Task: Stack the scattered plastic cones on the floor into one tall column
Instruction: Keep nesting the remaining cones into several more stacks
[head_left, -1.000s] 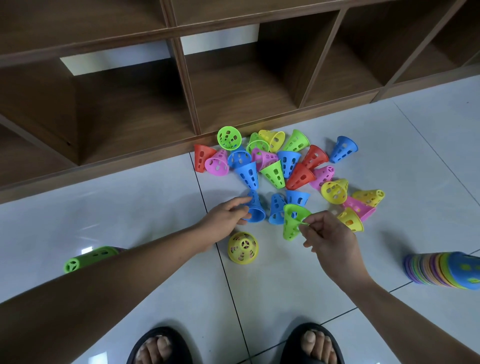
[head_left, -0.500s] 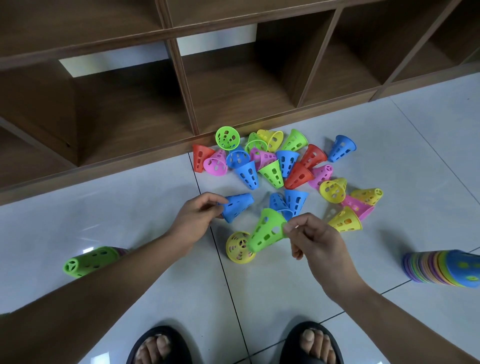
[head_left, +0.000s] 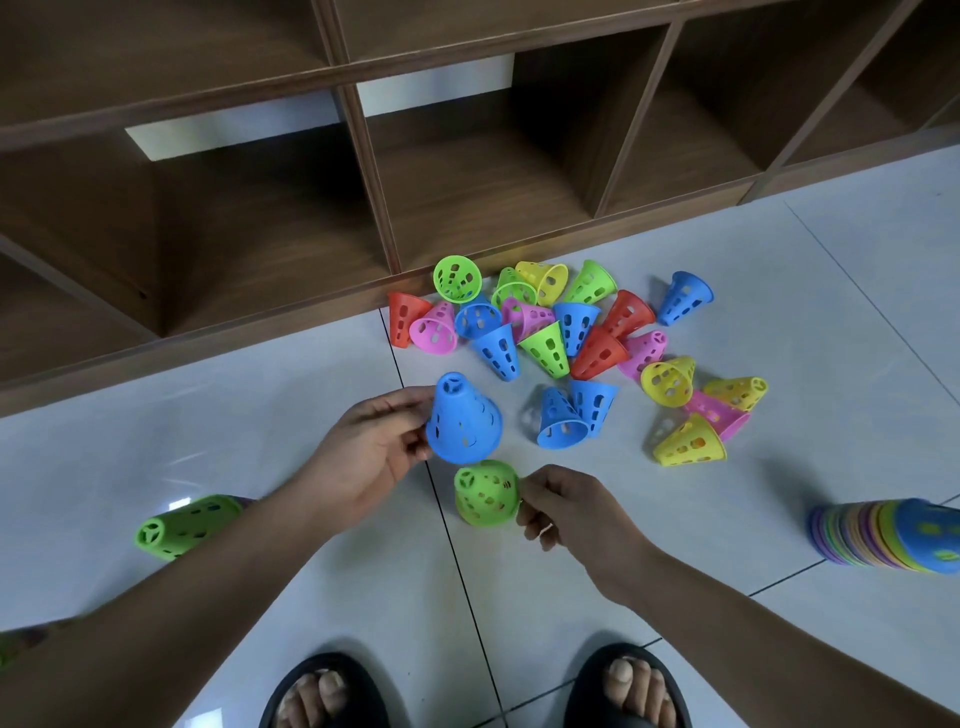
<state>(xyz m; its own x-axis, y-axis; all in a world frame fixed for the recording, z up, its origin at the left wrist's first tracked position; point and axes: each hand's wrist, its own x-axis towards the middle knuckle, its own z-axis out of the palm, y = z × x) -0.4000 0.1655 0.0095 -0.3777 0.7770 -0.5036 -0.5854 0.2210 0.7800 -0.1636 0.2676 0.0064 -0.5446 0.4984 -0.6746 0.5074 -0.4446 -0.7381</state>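
My left hand (head_left: 369, 457) grips a blue perforated cone (head_left: 462, 421) by its side, tip pointing up and away, above the floor. Just below it, my right hand (head_left: 566, 509) pinches the rim of a green cone (head_left: 485, 493), seen from its tip end. The two cones nearly touch. A loose pile of cones (head_left: 561, 332) in red, pink, blue, green and yellow lies on the tiles in front of the shelf. Two more blue cones (head_left: 571, 415) lie just right of my left hand's cone.
A stacked column of cones (head_left: 883, 535) lies on its side at the right edge. A shorter green-ended stack (head_left: 187, 525) lies at the left, partly behind my left forearm. A wooden cubby shelf (head_left: 395, 208) runs along the back. My sandalled feet (head_left: 467, 691) are at the bottom.
My left hand lifted the blue cone and turned its tip upward. My right hand carried the green cone toward me, to where a yellow cone lay; that yellow cone no longer shows.
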